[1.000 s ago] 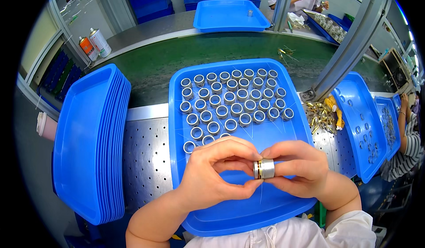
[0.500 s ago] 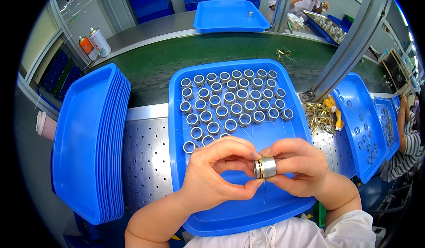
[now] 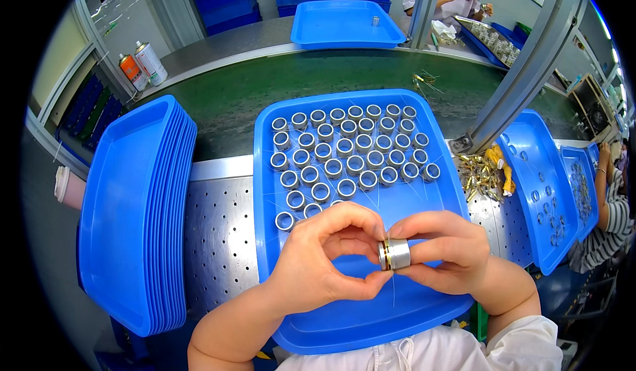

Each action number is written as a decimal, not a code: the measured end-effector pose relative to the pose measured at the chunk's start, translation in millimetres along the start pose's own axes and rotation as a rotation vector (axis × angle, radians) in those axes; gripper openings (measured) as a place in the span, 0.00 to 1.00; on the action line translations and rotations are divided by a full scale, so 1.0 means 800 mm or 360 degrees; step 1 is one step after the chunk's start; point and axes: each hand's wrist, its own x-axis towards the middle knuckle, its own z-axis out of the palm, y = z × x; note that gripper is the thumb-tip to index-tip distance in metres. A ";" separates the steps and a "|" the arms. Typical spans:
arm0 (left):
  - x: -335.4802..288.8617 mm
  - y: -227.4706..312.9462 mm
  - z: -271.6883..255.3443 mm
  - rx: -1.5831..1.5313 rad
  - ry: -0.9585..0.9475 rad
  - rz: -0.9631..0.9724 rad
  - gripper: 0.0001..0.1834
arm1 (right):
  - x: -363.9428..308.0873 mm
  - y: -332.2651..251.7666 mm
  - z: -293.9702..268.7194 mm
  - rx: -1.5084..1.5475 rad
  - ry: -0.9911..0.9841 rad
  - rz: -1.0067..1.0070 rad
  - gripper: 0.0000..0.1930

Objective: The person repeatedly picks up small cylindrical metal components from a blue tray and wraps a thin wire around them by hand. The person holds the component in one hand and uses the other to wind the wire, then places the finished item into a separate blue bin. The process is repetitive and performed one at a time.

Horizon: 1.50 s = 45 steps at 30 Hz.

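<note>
A short silver metal cylinder [image 3: 399,254] with a gold-coloured band near its left end is held level between my hands, above the near part of a blue tray [image 3: 275,308]. My left hand [image 3: 324,255] pinches the banded end with thumb and fingers. Around the plain right end, the fingers and thumb of my right hand [image 3: 450,245] are closed. A thin wire hangs down from the banded end. Farther back in the tray, many similar silver rings [image 3: 344,147] stand in rows, with fine wires sticking out among them. My left hand hides some of the nearest ones.
Stacked blue trays [image 3: 136,218] stand at left. Brass-coloured pieces [image 3: 482,177] lie heaped by the metal post [image 3: 523,66]; right of it, another blue tray [image 3: 530,192] holds loose rings. Beyond the green belt [image 3: 298,73] are a blue tray [image 3: 348,26] and spray cans [image 3: 151,63]. Other people work nearby.
My hands and the cylinder have shifted very slightly left within the picture. Both hands keep their grip on it; the ringed rows stay as they were.
</note>
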 end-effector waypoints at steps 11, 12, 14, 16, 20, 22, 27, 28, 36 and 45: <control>0.000 -0.005 0.003 -0.0004 -0.0055 0.0127 0.24 | 0.003 0.000 0.001 -0.0093 -0.0016 -0.0065 0.14; 0.000 -0.005 0.004 -0.0008 -0.0056 0.0131 0.24 | 0.003 0.000 0.002 -0.0097 -0.0018 -0.0068 0.14; 0.001 -0.006 0.004 -0.0003 -0.0059 0.0135 0.24 | 0.003 0.001 0.002 -0.0106 -0.0022 -0.0074 0.14; 0.001 -0.006 0.005 0.0000 -0.0055 0.0132 0.24 | 0.003 0.001 0.001 -0.0102 -0.0030 -0.0071 0.14; 0.000 -0.006 0.007 0.0015 -0.0038 0.0123 0.24 | 0.003 0.003 0.002 -0.0089 -0.0045 -0.0104 0.14; 0.000 -0.007 0.008 0.0026 -0.0025 0.0126 0.24 | 0.003 0.003 0.002 -0.0095 -0.0053 -0.0098 0.14; -0.001 -0.010 0.008 0.0026 0.0003 0.0156 0.24 | 0.000 0.002 0.001 -0.0103 -0.0055 -0.0065 0.14; -0.001 -0.010 0.008 0.0024 0.0001 0.0161 0.24 | 0.000 0.002 0.001 -0.0096 -0.0051 -0.0059 0.14; 0.000 -0.009 0.009 0.0052 -0.0003 0.0199 0.24 | -0.001 0.003 0.001 -0.0073 -0.0036 -0.0058 0.14; -0.002 -0.010 0.010 0.0000 0.0009 0.0246 0.24 | 0.000 0.000 0.001 -0.0041 -0.0039 -0.0027 0.14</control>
